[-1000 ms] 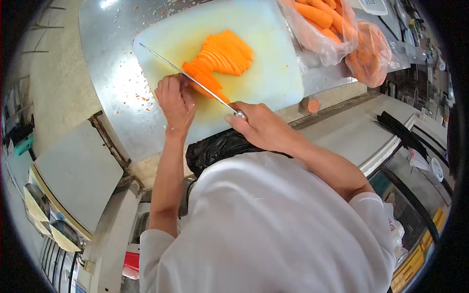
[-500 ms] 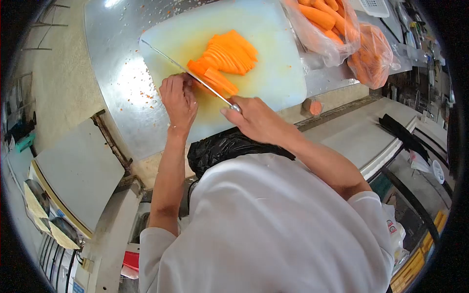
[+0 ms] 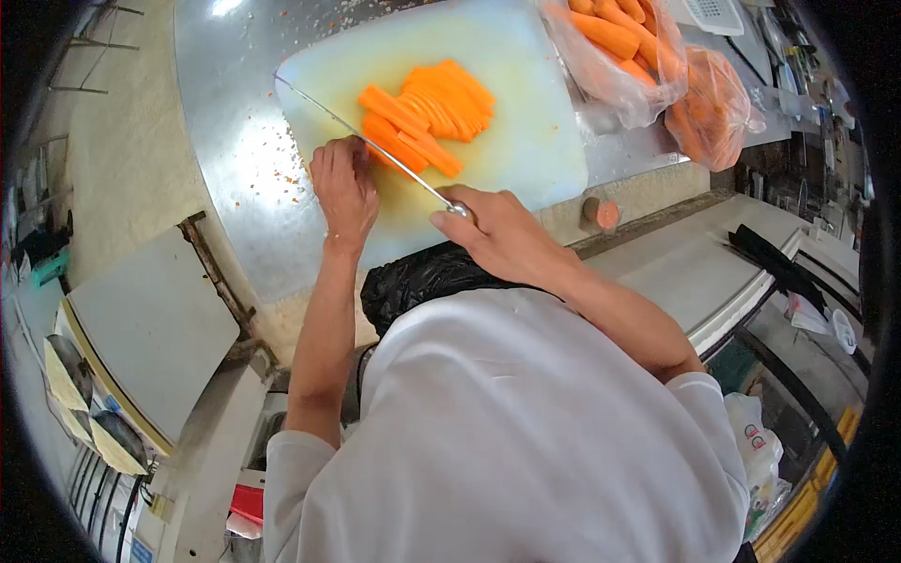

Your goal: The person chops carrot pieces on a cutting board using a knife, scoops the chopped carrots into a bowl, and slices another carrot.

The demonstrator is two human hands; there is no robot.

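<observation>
My right hand (image 3: 507, 239) grips the handle of a long knife (image 3: 361, 136), whose blade reaches to the upper left across the cutting board (image 3: 535, 113). At the near side of the blade, my left hand (image 3: 344, 192) is closed, its fingers curled on a carrot (image 3: 377, 158); most of that piece is hidden by the fingers and blade. Just beyond the blade, cut carrot strips (image 3: 427, 150) lie loosely side by side. A fanned pile of thin carrot slices (image 3: 452, 98) rests behind them on the board.
Whole carrots (image 3: 605, 36) fill an open plastic bag (image 3: 638, 108) at the right; a second, closed bag (image 3: 710, 108) stands beside it. A carrot end (image 3: 605, 214) sits by the table edge. Orange scraps dot the metal tabletop (image 3: 221, 103). Black plastic (image 3: 413, 286) lies against my waist.
More carrot strips have come off and lie spread on the far side of the blade. Both hands have stayed in nearly the same place, with the knife still held.
</observation>
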